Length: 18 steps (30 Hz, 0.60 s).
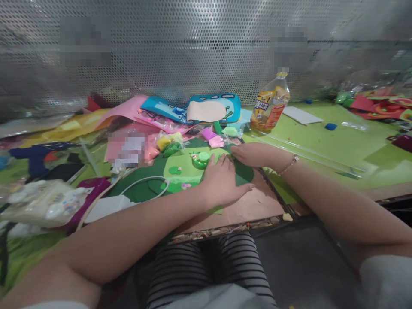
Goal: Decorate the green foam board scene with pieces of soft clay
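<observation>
My left hand [222, 180] lies flat, fingers stretched out, on a dark green foam sheet [243, 171] that sits over a light green sheet [189, 169]. My right hand [252, 154] rests just beyond it on the same dark green piece, fingers pressed together on its edge. Small clay shapes [200, 159] in green and pink sit on the light green sheet, left of my hands. A brown board [254, 206] lies under the sheets near the table edge.
A plastic bottle with a yellow label [269, 105] stands behind my right hand. Pink and blue foam sheets [193, 109] and clay packets [212, 137] pile up at the back. A white cable [144, 184] loops left. A perforated metal wall [193, 51] closes the back.
</observation>
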### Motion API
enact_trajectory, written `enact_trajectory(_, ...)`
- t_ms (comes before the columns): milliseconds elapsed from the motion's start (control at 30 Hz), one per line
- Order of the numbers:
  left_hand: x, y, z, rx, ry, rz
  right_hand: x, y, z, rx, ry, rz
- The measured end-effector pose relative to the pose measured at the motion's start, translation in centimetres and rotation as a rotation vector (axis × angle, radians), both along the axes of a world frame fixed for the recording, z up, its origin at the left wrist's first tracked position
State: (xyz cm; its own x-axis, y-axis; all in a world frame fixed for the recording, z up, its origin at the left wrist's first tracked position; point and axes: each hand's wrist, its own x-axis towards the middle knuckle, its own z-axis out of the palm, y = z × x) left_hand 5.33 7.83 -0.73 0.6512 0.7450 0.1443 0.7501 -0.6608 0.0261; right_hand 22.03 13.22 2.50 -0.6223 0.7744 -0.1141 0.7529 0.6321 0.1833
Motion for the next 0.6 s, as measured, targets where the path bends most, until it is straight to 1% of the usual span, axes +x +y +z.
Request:
enact_trajectory(100,0.1,0.0,-0.2,-0.009,-0.002,0.011,0.0,0.0,0.1,0.0,0.007,-0.035)
enact_trajectory(233,0.1,0.2,-0.5,-0.039,-0.028,0.0,-0.1,0.0,0.1,0.015,0.002,-0.035)
enact_trajectory(367,0.0,0.2,-0.5,-0.024,-0.037,-0.023,-0.3,-0.2,0.0,0.091,0.033,-0.068)
enact_trajectory(467,0.2,-0.7,-0.2,0.035,-0.012,-0.016,-0.6,-0.3,0.2,0.144,0.157,-0.076)
enact_trajectory(533,0.4,-1.7,0.1,0.069,0.025,0.007,-0.7,-0.2,0.2,0.127,0.246,-0.033)
enact_trajectory(600,0.5,-2.5,0.5,0.046,0.077,0.067,-0.8,-0.1,0.0,0.097,0.29,0.028)
